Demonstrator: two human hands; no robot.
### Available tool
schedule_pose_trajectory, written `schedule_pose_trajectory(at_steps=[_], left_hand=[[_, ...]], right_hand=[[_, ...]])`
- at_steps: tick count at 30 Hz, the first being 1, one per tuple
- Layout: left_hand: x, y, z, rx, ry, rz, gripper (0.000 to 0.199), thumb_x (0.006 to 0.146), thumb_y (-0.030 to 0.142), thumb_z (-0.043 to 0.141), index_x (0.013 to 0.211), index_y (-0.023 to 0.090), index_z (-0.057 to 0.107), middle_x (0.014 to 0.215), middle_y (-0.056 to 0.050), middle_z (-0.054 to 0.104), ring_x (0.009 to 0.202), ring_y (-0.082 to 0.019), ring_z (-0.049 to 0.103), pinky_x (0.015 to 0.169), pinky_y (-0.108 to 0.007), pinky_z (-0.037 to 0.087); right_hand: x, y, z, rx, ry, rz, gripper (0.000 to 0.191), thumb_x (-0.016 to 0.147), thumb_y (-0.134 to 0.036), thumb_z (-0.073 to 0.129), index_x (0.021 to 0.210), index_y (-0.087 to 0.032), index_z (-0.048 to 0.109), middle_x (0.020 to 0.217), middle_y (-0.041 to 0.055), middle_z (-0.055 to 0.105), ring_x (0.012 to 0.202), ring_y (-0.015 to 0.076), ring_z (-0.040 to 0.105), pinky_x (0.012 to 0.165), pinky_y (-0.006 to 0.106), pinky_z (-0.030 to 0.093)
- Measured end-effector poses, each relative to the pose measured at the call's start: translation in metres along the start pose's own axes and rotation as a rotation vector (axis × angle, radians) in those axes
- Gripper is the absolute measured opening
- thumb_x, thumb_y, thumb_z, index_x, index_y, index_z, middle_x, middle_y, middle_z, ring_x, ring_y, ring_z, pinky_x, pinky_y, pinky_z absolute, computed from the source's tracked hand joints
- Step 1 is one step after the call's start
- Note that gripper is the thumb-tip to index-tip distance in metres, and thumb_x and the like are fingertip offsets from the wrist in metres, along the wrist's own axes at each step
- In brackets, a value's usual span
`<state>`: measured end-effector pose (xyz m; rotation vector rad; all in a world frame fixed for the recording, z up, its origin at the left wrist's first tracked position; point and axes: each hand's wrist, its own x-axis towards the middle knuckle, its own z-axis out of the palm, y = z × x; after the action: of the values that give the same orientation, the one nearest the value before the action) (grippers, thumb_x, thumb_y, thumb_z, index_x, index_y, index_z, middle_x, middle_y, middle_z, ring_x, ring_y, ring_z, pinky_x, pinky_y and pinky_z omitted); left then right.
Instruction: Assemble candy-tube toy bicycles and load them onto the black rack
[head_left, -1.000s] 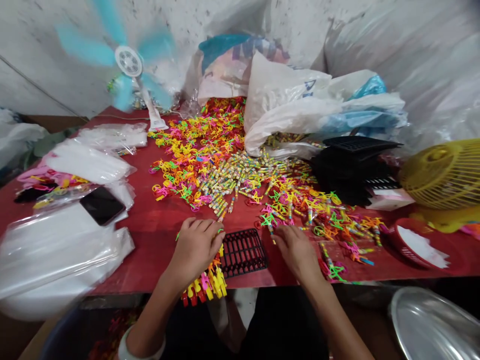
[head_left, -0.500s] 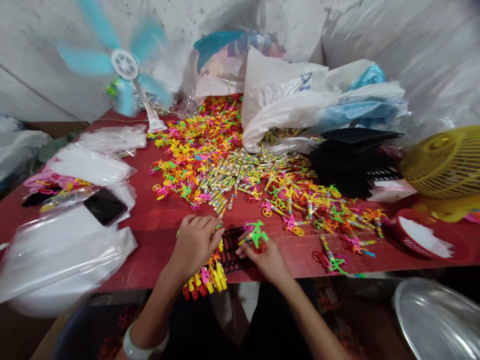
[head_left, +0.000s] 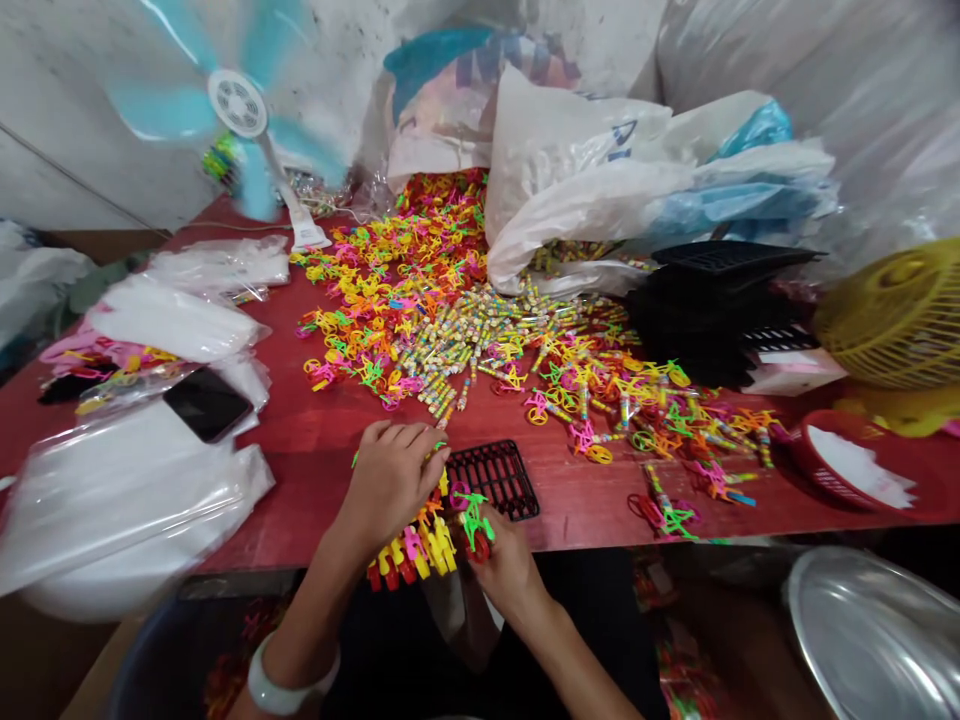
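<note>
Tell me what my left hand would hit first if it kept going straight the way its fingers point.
Probably the black grid tray: the left hand has its fingers aimed right, at the tray's near-left edge, over the row of toys already loaded there. Depth is hard to judge.

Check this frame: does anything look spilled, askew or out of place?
Yes. Small colourful plastic toys lie spilled loose across the red table, out of the bags. The black grid tray sits askew, its toy-filled part overhanging the table's near edge.

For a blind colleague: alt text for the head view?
Left hand rests on a black grid tray lined with plastic toys; right hand holds a green toy bicycle beside it, on a red table strewn with colourful toys.
</note>
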<state>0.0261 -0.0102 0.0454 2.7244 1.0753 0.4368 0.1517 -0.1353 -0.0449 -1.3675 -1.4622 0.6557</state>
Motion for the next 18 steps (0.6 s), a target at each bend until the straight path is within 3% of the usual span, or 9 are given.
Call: schedule_pose_trajectory(at_steps=[6, 9, 12, 18], left_hand=[[-0.009, 0.008, -0.001, -0.051, 0.001, 0.090, 0.032, 0.095, 0.033, 0.043, 0.122, 0.026, 0.059, 0.134, -0.006, 0.057, 0.124, -0.026, 0.047, 0.103, -0.051, 0.031], [-0.017, 0.017, -0.001, -0.110, -0.045, 0.185, 0.026, 0.094, 0.034, 0.045, 0.103, 0.028, 0.069, 0.126, -0.001, 0.063, 0.129, -0.029, 0.042, 0.108, -0.057, 0.022], [-0.020, 0.021, 0.002, -0.141, -0.085, 0.189, 0.029, 0.094, 0.035, 0.046, 0.085, 0.024, 0.072, 0.123, -0.002, 0.065, 0.127, -0.029, 0.044, 0.109, -0.059, 0.020], [-0.015, 0.013, 0.005, -0.170, -0.046, 0.112, 0.030, 0.095, 0.034, 0.045, 0.085, 0.025, 0.072, 0.125, -0.002, 0.064, 0.130, -0.027, 0.043, 0.111, -0.059, 0.019]], right_hand=[[-0.010, 0.003, 0.004, -0.246, -0.151, -0.015, 0.051, 0.066, 0.004, 0.042, 0.107, -0.021, 0.057, 0.102, 0.0078, 0.064, 0.087, 0.0187, 0.065, 0.072, 0.028, 0.054], [-0.014, 0.003, 0.007, -0.370, -0.190, 0.031, 0.058, 0.065, 0.003, 0.044, 0.117, -0.020, 0.054, 0.112, 0.0106, 0.062, 0.082, 0.0200, 0.066, 0.065, 0.028, 0.054], [-0.014, 0.003, 0.010, -0.426, -0.231, 0.082, 0.064, 0.065, 0.002, 0.045, 0.125, -0.020, 0.050, 0.115, 0.0108, 0.062, 0.078, 0.0196, 0.067, 0.063, 0.027, 0.053], [0.006, -0.010, 0.007, -0.435, -0.282, 0.187, 0.059, 0.065, 0.002, 0.047, 0.120, -0.018, 0.054, 0.119, 0.0112, 0.060, 0.085, 0.0211, 0.067, 0.067, 0.028, 0.053]])
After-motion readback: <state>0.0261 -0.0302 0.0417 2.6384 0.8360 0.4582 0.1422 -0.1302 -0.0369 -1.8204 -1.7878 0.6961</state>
